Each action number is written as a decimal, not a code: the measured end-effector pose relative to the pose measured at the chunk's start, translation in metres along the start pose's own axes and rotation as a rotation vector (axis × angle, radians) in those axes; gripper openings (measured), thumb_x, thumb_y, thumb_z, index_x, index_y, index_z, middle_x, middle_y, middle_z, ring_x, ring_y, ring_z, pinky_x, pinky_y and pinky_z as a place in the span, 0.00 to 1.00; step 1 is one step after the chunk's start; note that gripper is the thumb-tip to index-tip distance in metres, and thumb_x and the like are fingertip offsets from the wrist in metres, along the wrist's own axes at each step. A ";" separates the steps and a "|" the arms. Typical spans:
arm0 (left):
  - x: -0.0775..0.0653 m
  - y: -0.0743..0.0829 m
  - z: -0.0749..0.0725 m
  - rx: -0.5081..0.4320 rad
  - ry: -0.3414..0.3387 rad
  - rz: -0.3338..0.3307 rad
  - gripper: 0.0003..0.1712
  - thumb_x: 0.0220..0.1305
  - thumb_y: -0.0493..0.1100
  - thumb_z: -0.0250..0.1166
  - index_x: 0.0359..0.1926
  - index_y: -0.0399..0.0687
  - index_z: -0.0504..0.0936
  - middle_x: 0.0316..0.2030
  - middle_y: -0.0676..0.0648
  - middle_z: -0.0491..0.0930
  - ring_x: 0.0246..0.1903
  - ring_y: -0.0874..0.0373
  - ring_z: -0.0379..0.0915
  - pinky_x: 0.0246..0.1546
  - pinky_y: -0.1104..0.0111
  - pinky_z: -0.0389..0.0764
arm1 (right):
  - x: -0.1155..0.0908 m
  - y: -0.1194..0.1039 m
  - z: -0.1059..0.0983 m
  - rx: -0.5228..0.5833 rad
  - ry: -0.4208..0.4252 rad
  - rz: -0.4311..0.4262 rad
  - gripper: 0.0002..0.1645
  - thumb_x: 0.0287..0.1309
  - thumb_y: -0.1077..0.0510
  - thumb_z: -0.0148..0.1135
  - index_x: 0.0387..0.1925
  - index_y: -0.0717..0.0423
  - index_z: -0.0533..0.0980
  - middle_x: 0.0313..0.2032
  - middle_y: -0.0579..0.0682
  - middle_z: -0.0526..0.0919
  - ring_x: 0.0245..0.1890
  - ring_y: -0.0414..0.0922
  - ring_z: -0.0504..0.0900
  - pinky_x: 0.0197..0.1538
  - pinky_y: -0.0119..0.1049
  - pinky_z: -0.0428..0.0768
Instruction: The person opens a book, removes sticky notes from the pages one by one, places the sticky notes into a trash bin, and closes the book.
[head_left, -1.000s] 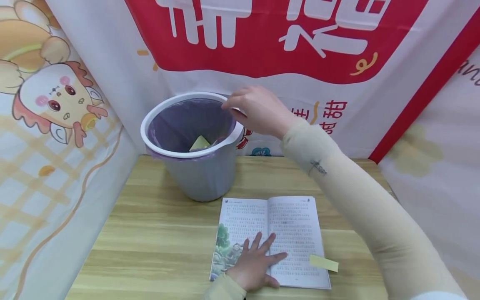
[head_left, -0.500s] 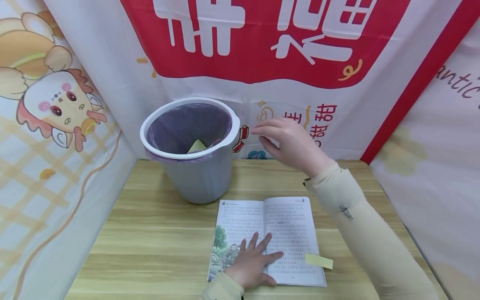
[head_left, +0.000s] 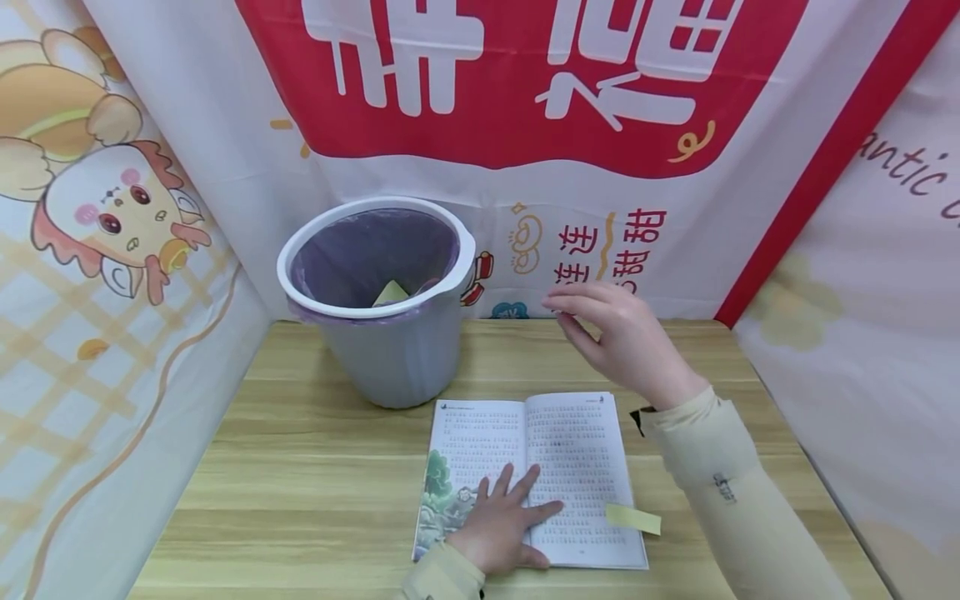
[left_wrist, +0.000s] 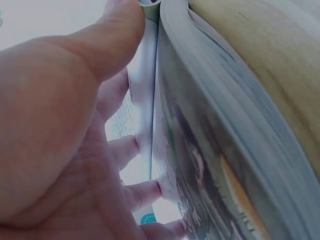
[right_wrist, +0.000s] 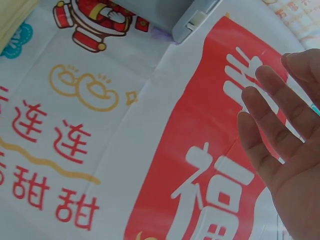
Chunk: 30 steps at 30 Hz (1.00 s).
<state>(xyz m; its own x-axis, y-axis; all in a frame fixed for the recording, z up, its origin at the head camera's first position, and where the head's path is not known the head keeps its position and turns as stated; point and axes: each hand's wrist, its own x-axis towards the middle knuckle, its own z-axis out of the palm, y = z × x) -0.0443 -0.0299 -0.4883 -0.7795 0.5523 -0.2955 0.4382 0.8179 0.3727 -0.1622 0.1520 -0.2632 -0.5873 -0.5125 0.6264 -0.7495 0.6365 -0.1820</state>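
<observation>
An open book [head_left: 577, 450] lies on the wooden table. With fingers spread, my left hand [head_left: 501, 525] presses across its lower middle, over the fold; the left wrist view shows the fingertips on the pages and the thick page edges [left_wrist: 235, 95]. A yellow sticky strip [head_left: 633, 518] sticks out past the right page's edge. My right hand [head_left: 626, 337] hovers above and beyond the book's upper right, fingers loosely bent and holding nothing. In the right wrist view the right hand's fingers [right_wrist: 272, 140] are apart with nothing between them.
A grey waste bin [head_left: 397, 358] with a white rim and purple liner stands behind the book, to the left. Yellow paper [head_left: 391, 293] lies inside it. Printed cloth walls [head_left: 487, 179] enclose the table [head_left: 300, 483] at the back and sides.
My right hand has moved from the bin's right rim to the right and down, towards the book's upper right. The left hand keeps its place on the book. The head view has shifted slightly.
</observation>
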 end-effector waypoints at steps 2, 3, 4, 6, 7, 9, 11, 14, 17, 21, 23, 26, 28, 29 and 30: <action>0.000 0.001 0.000 0.002 -0.001 -0.001 0.46 0.40 0.72 0.65 0.66 0.87 0.66 0.78 0.52 0.49 0.75 0.36 0.45 0.65 0.36 0.56 | -0.008 0.002 0.000 0.006 0.009 0.009 0.17 0.52 0.61 0.70 0.47 0.55 0.85 0.47 0.51 0.87 0.48 0.48 0.85 0.53 0.43 0.81; 0.000 0.001 0.000 0.004 0.000 -0.001 0.46 0.40 0.72 0.65 0.66 0.87 0.66 0.78 0.52 0.49 0.75 0.36 0.45 0.65 0.36 0.56 | -0.012 0.002 0.000 0.007 0.014 0.013 0.17 0.52 0.61 0.70 0.47 0.55 0.85 0.46 0.51 0.87 0.48 0.48 0.85 0.53 0.43 0.81; 0.000 0.001 0.000 0.006 0.001 0.000 0.46 0.40 0.72 0.65 0.66 0.87 0.66 0.78 0.52 0.49 0.75 0.36 0.45 0.65 0.36 0.56 | -0.016 0.003 0.000 0.007 0.018 0.020 0.17 0.52 0.62 0.70 0.46 0.55 0.85 0.46 0.51 0.88 0.48 0.48 0.85 0.53 0.43 0.81; -0.001 0.002 -0.001 0.007 0.005 0.001 0.46 0.39 0.71 0.65 0.66 0.87 0.66 0.77 0.51 0.50 0.75 0.36 0.46 0.65 0.36 0.56 | -0.023 0.004 0.000 0.009 0.025 0.037 0.17 0.51 0.62 0.70 0.46 0.54 0.85 0.46 0.51 0.88 0.48 0.48 0.85 0.53 0.43 0.80; -0.001 0.002 -0.001 0.009 0.007 0.000 0.46 0.39 0.71 0.66 0.66 0.87 0.67 0.77 0.51 0.50 0.75 0.36 0.46 0.65 0.36 0.56 | -0.027 0.004 0.000 0.007 0.027 0.044 0.18 0.51 0.62 0.70 0.46 0.54 0.85 0.45 0.50 0.88 0.48 0.48 0.84 0.54 0.43 0.80; -0.001 0.003 -0.002 0.009 0.011 0.001 0.46 0.39 0.71 0.66 0.66 0.86 0.67 0.77 0.51 0.50 0.75 0.36 0.47 0.65 0.36 0.56 | -0.034 0.005 0.000 0.004 0.028 0.057 0.18 0.51 0.62 0.70 0.46 0.54 0.85 0.46 0.50 0.87 0.48 0.48 0.84 0.54 0.42 0.80; -0.001 0.003 -0.003 0.005 0.014 -0.002 0.46 0.39 0.71 0.66 0.66 0.86 0.67 0.77 0.51 0.50 0.75 0.36 0.46 0.65 0.36 0.56 | -0.040 0.006 0.000 -0.003 0.029 0.064 0.18 0.51 0.62 0.70 0.46 0.54 0.85 0.46 0.50 0.87 0.48 0.48 0.84 0.54 0.41 0.80; -0.001 0.004 -0.003 0.000 0.015 -0.005 0.46 0.38 0.71 0.67 0.66 0.86 0.68 0.77 0.51 0.51 0.75 0.36 0.46 0.65 0.36 0.56 | -0.049 0.007 0.001 -0.012 0.036 0.066 0.15 0.54 0.60 0.68 0.46 0.55 0.85 0.46 0.51 0.87 0.49 0.49 0.84 0.55 0.41 0.79; -0.001 0.003 -0.002 0.004 0.020 -0.005 0.46 0.38 0.71 0.67 0.66 0.85 0.68 0.77 0.50 0.51 0.75 0.36 0.46 0.65 0.36 0.56 | -0.059 0.009 0.002 -0.018 0.044 0.079 0.15 0.54 0.62 0.68 0.45 0.56 0.86 0.46 0.51 0.87 0.49 0.49 0.85 0.55 0.40 0.78; -0.002 0.004 -0.002 0.016 0.032 0.002 0.46 0.38 0.71 0.66 0.66 0.85 0.68 0.77 0.50 0.52 0.74 0.35 0.47 0.65 0.36 0.57 | -0.074 0.012 0.005 -0.010 0.045 0.107 0.17 0.50 0.65 0.70 0.44 0.56 0.86 0.46 0.51 0.87 0.49 0.50 0.85 0.55 0.37 0.78; -0.002 0.004 -0.003 0.019 0.037 0.004 0.46 0.38 0.71 0.66 0.66 0.85 0.68 0.77 0.50 0.52 0.74 0.35 0.48 0.64 0.36 0.57 | -0.082 0.014 0.006 -0.010 0.042 0.116 0.16 0.51 0.64 0.69 0.44 0.55 0.86 0.46 0.52 0.87 0.48 0.50 0.85 0.55 0.34 0.78; -0.002 0.004 -0.003 0.017 0.038 0.005 0.46 0.38 0.71 0.67 0.66 0.85 0.68 0.77 0.50 0.52 0.74 0.35 0.48 0.64 0.36 0.58 | -0.093 0.016 0.008 -0.004 0.036 0.140 0.13 0.56 0.60 0.66 0.44 0.56 0.86 0.46 0.52 0.87 0.48 0.49 0.85 0.57 0.27 0.75; -0.002 0.003 -0.002 0.016 0.039 0.007 0.46 0.39 0.71 0.66 0.66 0.85 0.68 0.77 0.50 0.52 0.74 0.35 0.48 0.64 0.36 0.58 | -0.101 0.017 0.010 -0.006 0.030 0.155 0.14 0.58 0.56 0.64 0.44 0.56 0.86 0.46 0.52 0.87 0.47 0.48 0.85 0.59 0.21 0.72; -0.002 0.003 -0.002 0.015 0.039 0.008 0.46 0.39 0.71 0.66 0.66 0.84 0.68 0.77 0.50 0.52 0.74 0.35 0.48 0.64 0.36 0.57 | -0.105 0.018 0.011 -0.008 0.026 0.164 0.15 0.59 0.56 0.63 0.44 0.56 0.86 0.46 0.51 0.87 0.47 0.48 0.85 0.60 0.18 0.70; -0.001 0.003 -0.001 0.016 0.038 0.009 0.46 0.39 0.71 0.66 0.66 0.84 0.68 0.77 0.50 0.52 0.74 0.35 0.47 0.64 0.35 0.57 | -0.109 0.018 0.012 -0.003 0.024 0.175 0.14 0.59 0.56 0.63 0.44 0.56 0.86 0.46 0.51 0.87 0.47 0.48 0.86 0.60 0.16 0.69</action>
<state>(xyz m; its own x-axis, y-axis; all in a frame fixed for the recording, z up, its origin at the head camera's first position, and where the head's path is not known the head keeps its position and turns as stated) -0.0422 -0.0282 -0.4857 -0.7917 0.5534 -0.2585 0.4521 0.8155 0.3613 -0.1156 0.2125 -0.3444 -0.7015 -0.3798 0.6031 -0.6355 0.7164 -0.2881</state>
